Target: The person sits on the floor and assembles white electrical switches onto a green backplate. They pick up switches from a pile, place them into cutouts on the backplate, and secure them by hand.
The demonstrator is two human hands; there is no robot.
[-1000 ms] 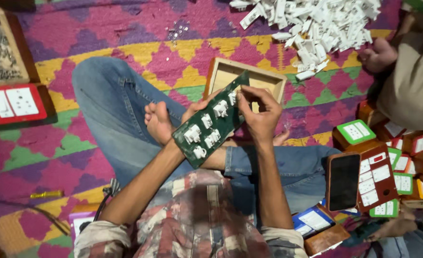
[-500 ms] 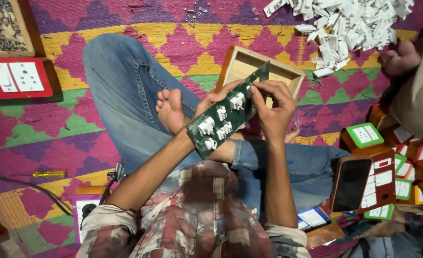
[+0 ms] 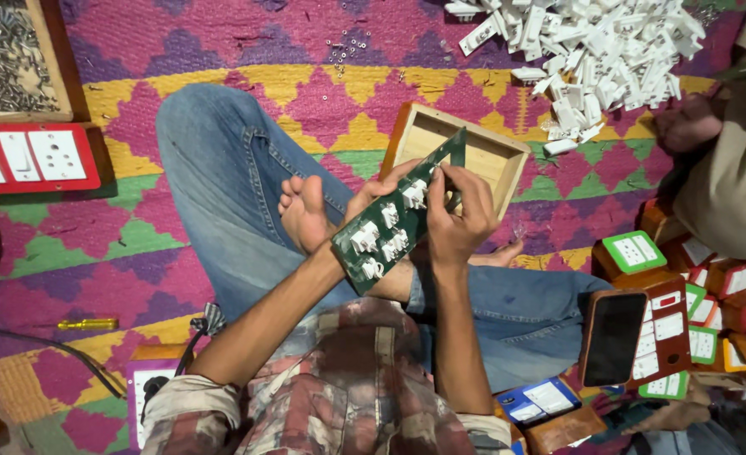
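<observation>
both hands, left hand (image 3: 371, 195) and right hand (image 3: 460, 212), closed around one green switch plate (image 3: 394, 221) carrying five white sockets, above one wooden box (image 3: 489, 152).

A floor-level home workshop for assembling electrical switchboards, shown by the patterned woven mat (image 3: 221, 50) serving as workbench, a heap of white plastic switch parts (image 3: 592, 50), a tray of screws (image 3: 10, 59) and stacked finished switch boxes (image 3: 710, 312).
</observation>
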